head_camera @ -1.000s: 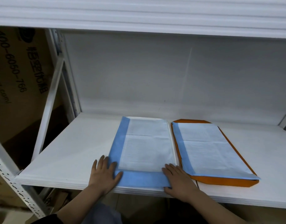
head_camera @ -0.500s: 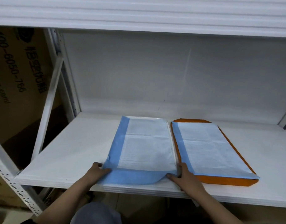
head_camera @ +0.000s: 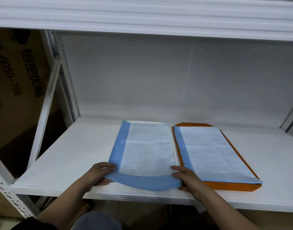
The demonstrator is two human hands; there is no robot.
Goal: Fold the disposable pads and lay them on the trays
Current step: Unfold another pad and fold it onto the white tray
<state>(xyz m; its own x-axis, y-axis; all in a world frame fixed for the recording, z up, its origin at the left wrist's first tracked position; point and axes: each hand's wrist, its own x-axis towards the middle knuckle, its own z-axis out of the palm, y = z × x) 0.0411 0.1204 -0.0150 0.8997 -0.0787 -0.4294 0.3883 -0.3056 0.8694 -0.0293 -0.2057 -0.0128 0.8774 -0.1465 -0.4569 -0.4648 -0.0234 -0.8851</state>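
A folded blue-bordered pad (head_camera: 147, 151) lies on a white tray (head_camera: 175, 146) in the middle of the shelf. Its near blue edge is lifted and sags between my hands. My left hand (head_camera: 99, 174) pinches the near left corner. My right hand (head_camera: 186, 179) pinches the near right corner. A second folded pad (head_camera: 207, 151) lies flat on an orange tray (head_camera: 225, 186) to the right, touched by neither hand.
The trays sit on a white shelf board (head_camera: 72, 156) with a white back wall and another shelf above. A white metal upright (head_camera: 48, 103) and a brown cardboard box (head_camera: 13, 80) stand at the left.
Both hands went from resting flat on the pad's near edge to pinching its near corners. The near blue edge has risen off the tray and now sags in the middle.
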